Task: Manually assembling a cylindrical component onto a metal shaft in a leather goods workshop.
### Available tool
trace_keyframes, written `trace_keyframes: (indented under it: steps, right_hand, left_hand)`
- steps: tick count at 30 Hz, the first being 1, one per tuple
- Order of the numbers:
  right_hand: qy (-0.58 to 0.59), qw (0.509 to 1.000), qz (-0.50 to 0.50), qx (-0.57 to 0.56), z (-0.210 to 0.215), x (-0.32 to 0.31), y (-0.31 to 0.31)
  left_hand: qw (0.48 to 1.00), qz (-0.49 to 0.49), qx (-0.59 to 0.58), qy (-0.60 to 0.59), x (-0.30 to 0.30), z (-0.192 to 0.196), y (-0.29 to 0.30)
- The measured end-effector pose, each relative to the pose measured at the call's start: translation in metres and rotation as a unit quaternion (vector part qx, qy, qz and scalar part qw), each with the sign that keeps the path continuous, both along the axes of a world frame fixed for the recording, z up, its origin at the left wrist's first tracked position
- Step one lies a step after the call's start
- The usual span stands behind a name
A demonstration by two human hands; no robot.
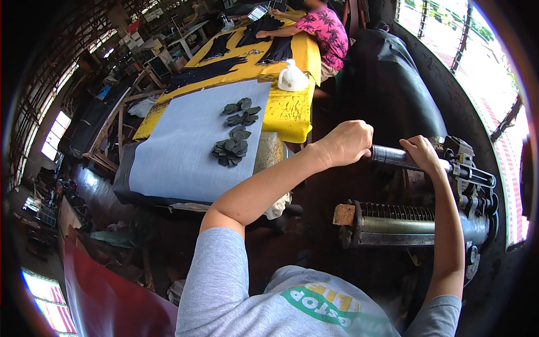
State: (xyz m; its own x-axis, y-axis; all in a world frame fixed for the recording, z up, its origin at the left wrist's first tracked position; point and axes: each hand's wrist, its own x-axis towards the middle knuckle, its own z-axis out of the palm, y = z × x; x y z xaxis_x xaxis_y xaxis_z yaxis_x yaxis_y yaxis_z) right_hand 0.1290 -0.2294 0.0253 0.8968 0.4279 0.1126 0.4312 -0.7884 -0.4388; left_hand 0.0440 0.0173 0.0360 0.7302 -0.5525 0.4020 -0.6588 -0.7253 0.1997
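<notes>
My left hand (pixel 349 142) is closed in a fist at the left end of a dark metal bar (pixel 391 157), thick and round like a roller. Further right along the same bar, my right hand (pixel 424 154) is wrapped over it, with the thumb lying along the top. Beyond my right hand the bar runs into a metal machine (pixel 470 180) with rods and brackets. Below the bar lies the machine's lower part, a long cylinder (pixel 396 230) with a spring coil (pixel 398 212) along it and a wooden block (pixel 343 214) at its left end.
Several dark leaf-shaped pieces (pixel 230 147) lie on a grey-white sheet (pixel 174 146) to my left. Behind, a yellow-covered table (pixel 289 112) bears a white jug (pixel 292 77) and dark cloth pieces (pixel 205 73). A person in a pink shirt (pixel 325 31) works there. A large dark roll (pixel 404 84) stands near the window.
</notes>
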Motion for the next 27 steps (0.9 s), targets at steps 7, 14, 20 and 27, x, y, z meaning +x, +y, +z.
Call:
trace_keyframes:
  steps: [7,14,20,27]
  right_hand:
    - [0.012,1.000,0.000,-0.004,0.004,-0.003,0.002]
    - [-0.011,1.000,0.014,0.000,-0.002,0.001,-0.001]
    - [-0.008,1.000,0.009,-0.011,-0.002,0.000,-0.001]
    - [-0.009,0.999,0.007,-0.032,-0.002,0.004,-0.001]
  left_hand:
    - [0.995,-0.087,-0.037,-0.040,0.001,0.000,0.009]
    - [0.982,-0.052,-0.175,-0.047,-0.012,-0.014,0.011]
    - [0.990,0.003,-0.036,-0.140,-0.021,-0.024,0.002]
    - [0.958,0.086,0.189,-0.197,-0.034,-0.014,-0.016]
